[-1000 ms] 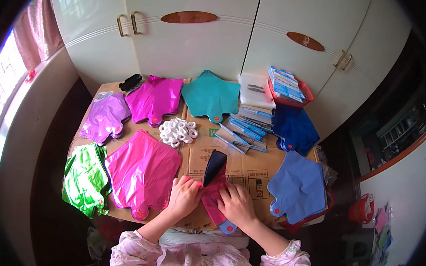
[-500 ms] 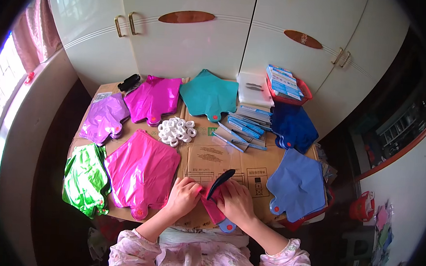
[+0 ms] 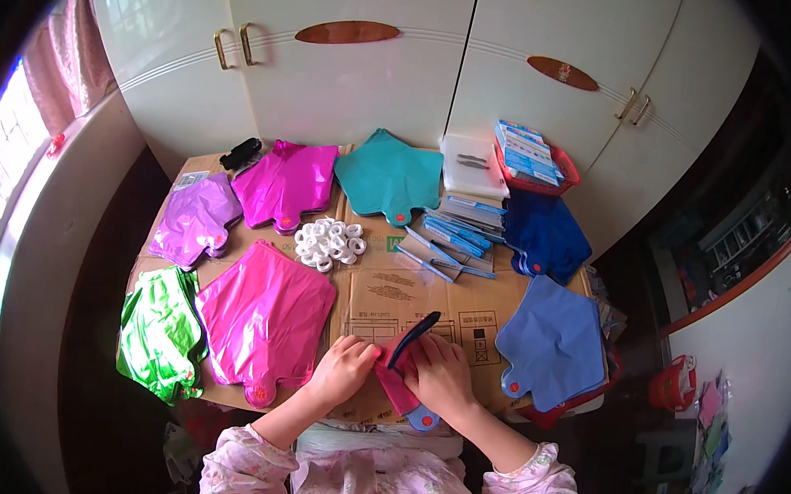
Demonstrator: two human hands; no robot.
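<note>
Close in front of me, at the near edge of the cardboard, both hands grip a folded bundle of foil balloons (image 3: 395,391). My left hand (image 3: 344,371) is closed, pinching the bundle's red-pink edge. My right hand (image 3: 442,377) is closed around the other side, fingers bent over the folds. A narrow dark blue point (image 3: 417,337) sticks up from between the hands, and a light blue tab with a red dot hangs below the bundle. The fingertips' exact hold is partly hidden.
Flat star-shaped foil balloon stacks ring the cardboard (image 3: 393,294): pink (image 3: 264,316), green (image 3: 160,328), lilac (image 3: 195,217), magenta (image 3: 283,183), teal (image 3: 386,174), dark blue (image 3: 548,234), pale blue (image 3: 553,343). White rings (image 3: 328,243), blue-edged packets (image 3: 455,237) and a red basket (image 3: 559,166) lie among them.
The bundle and the dark blue point have shifted very slightly, and my left hand has edged a little to the right. Both hands keep their hold.
</note>
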